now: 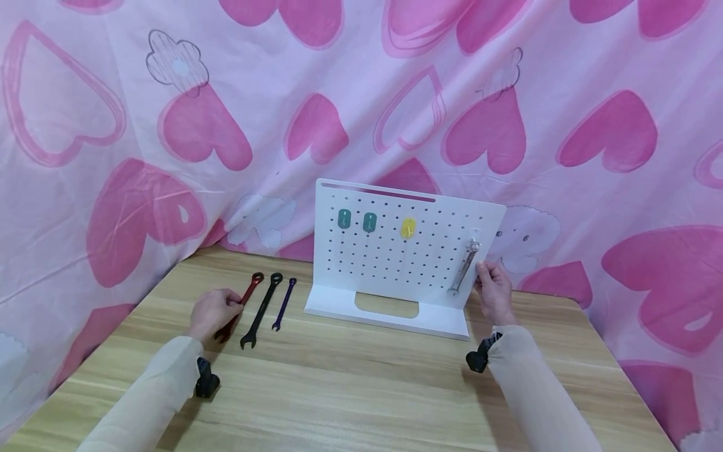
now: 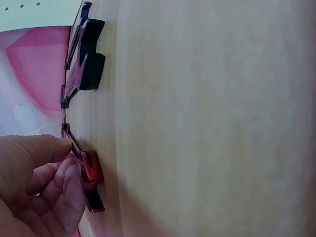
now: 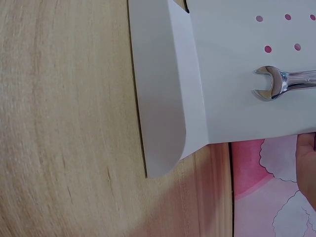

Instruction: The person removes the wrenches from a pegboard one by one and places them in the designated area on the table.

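My left hand (image 1: 211,312) pinches a red combination wrench (image 1: 252,287) by its handle, between thumb and fingers. In the left wrist view the red wrench (image 2: 92,168) is at or very near the tabletop. To its right lie a black wrench (image 1: 262,314) and a smaller purple wrench (image 1: 285,304). My right hand (image 1: 495,292) grips the right edge of a white pegboard (image 1: 384,257), its thumb at the front. A silver wrench (image 1: 465,269) hangs on the board near that edge; its open end (image 3: 274,84) shows in the right wrist view.
Two green hooks (image 1: 344,219) and a yellow hook (image 1: 408,228) are fixed to the pegboard. Its flat base (image 1: 333,304) stands on the wooden table (image 1: 339,389). A pink heart-patterned cloth (image 1: 350,81) hangs behind the table and along its sides.
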